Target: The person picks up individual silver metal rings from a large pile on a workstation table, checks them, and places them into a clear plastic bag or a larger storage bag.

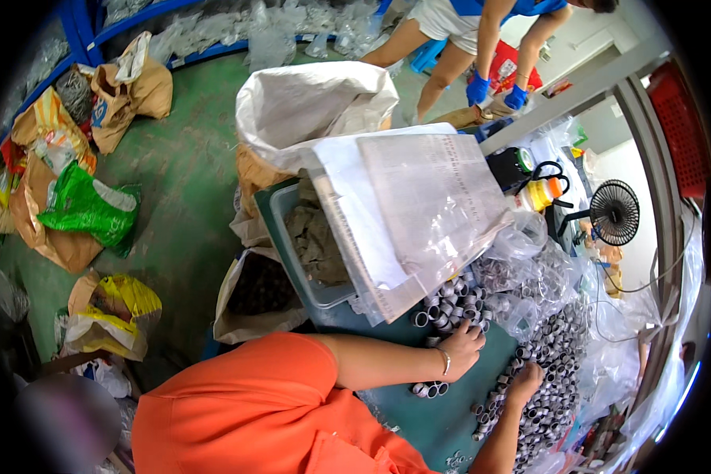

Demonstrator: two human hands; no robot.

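Head view: small grey rings (559, 347) are lying in a big heap on the right part of a green counter (450, 423); a smaller pile (450, 302) is sitting farther left, and a few loose rings (429, 389) are lying apart, nearer the body. The left hand (460, 349) is reaching over the near edge of the smaller pile, its fingers bending down and slightly spread; whether they are gripping a ring cannot be told. The right hand (524, 385) is working at the left edge of the big heap, its fingers curling inward; what they are holding, if anything, is hidden.

A bracelet (447, 363) is circling the left wrist. Clear plastic bags (521, 241) are lying against the far end of the heap. Past the smaller pile, a flat cardboard sheet (434, 197) is partly covering a tub (329, 299) of crumpled grey-brown material (316, 245).

Farther out, a wide white sack (316, 95) is standing open, a black fan (615, 212) is standing at the right, and a co-worker's blue gloves (477, 89) are showing at the top. Leftward, a green bag (95, 207) is resting among others on the floor (174, 182).
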